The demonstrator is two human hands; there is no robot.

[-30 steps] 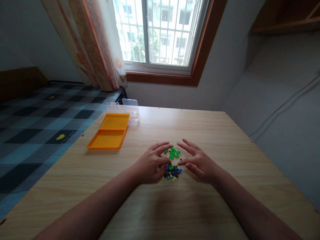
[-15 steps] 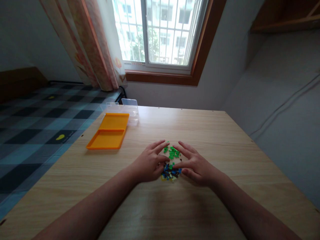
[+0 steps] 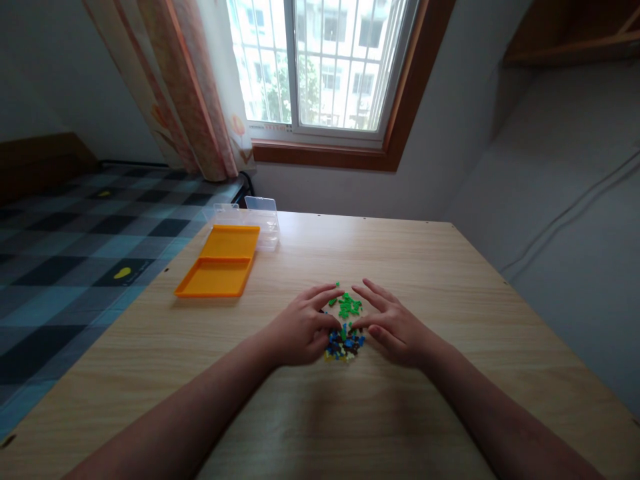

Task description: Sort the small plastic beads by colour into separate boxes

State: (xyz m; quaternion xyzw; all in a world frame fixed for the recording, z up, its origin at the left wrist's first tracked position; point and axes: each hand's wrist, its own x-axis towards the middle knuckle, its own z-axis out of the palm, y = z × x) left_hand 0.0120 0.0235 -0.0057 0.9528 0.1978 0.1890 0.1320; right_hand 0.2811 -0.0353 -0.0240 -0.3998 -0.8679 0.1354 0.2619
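Small green plastic pieces (image 3: 349, 305) lie in a loose group on the wooden table, between the fingertips of both hands. Nearer to me is a mixed heap of blue, dark, yellow and cream pieces (image 3: 345, 345), with a few green ones at its far edge. My left hand (image 3: 305, 325) rests at the left side, fingers spread, its index fingertip at the heap's far edge. From the right, my right hand (image 3: 393, 325) reaches in with fingers apart, its index fingertip near the green bits there. Neither hand shows a piece held in its fingers.
An open orange tray-like case (image 3: 215, 277) lies at the table's left side. Behind it stands a clear plastic box (image 3: 267, 223) with its lids raised. Left of the wooden table (image 3: 400, 260) is a bed (image 3: 100, 227) with a checked cover. A window (image 3: 335, 73) is beyond.
My right hand's index finger has drawn back slightly to the right and up from the mixed heap, and its thumb has lifted. The left hand stays nearly in place.
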